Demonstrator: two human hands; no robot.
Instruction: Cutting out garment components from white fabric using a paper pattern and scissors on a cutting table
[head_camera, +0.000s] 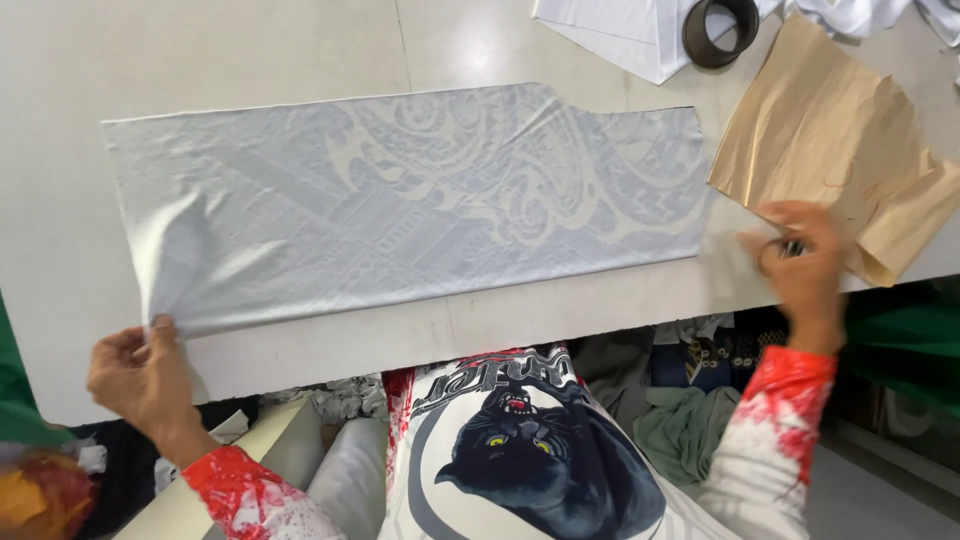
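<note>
Fabric panel (420, 200) on white table (200, 50).

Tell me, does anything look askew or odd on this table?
The grey cloth lies mostly flat, but its near left corner is lifted and creased where the left hand pinches it. The brown paper lies skewed, overhanging the table edge by the right hand.

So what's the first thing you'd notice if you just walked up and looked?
The long pale grey cloth with swirly patterns, spread across the white table. The left hand pinches its near-left corner. At the right, the right hand is blurred beside a crinkled tan sheet.
</note>
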